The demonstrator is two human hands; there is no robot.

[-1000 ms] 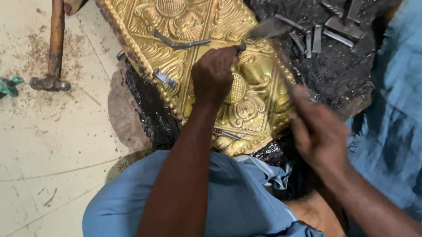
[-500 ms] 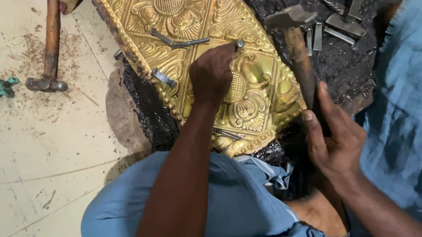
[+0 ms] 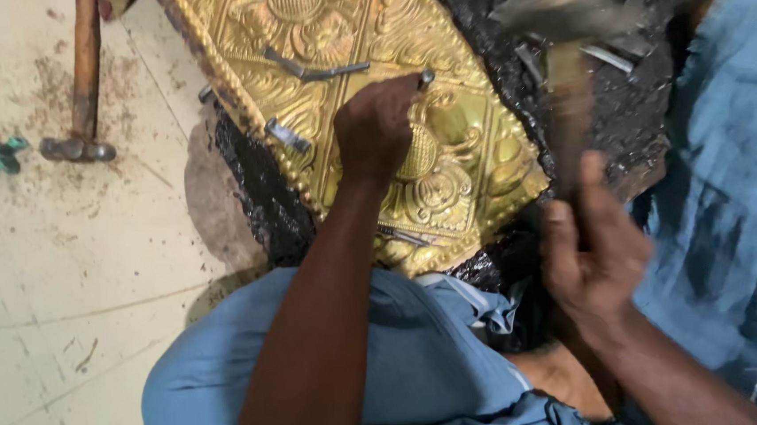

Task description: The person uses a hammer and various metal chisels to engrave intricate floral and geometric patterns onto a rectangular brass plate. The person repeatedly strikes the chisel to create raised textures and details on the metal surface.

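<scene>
The left hand (image 3: 378,124) clamps a slim, stiff punch (image 3: 423,79) on thin, dentable brass sheet (image 3: 446,159); the right hand (image 3: 593,255) grips a heavy hammer (image 3: 565,93) low on its handle.

The hammer (image 3: 561,22) gripped in the right hand (image 3: 590,260) is smeared by motion blur, the punch (image 3: 425,79) is mostly hidden inside the left hand (image 3: 377,128), and the embossed brass plate (image 3: 447,172) runs off the far edge.
</scene>
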